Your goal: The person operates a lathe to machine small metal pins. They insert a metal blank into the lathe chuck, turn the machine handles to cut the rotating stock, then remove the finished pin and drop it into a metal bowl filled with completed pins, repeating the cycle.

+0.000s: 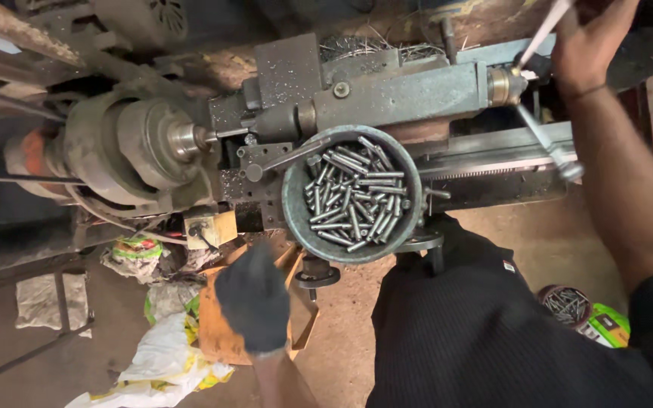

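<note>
I look down on a worn metal lathe (387, 94). My right hand (587, 41) reaches to the upper right and grips a spoke of the tailstock handwheel (542, 136). My left hand (255, 298), in a black glove, hangs below the machine over an orange box (217, 332), and I cannot tell whether it holds anything. A round green-grey bowl (294, 204) full of several short steel pins (353, 196) rests on the lathe carriage. At the left, the chuck (145, 143) holds a small shiny workpiece (190, 138).
Crumpled white and yellow bags (160, 355) and green wrappers (137, 249) lie on the dirt floor lower left. Another small tub of pins (567, 302) and a green packet (606, 325) sit lower right. Metal swarf (364, 47) is piled behind the lathe.
</note>
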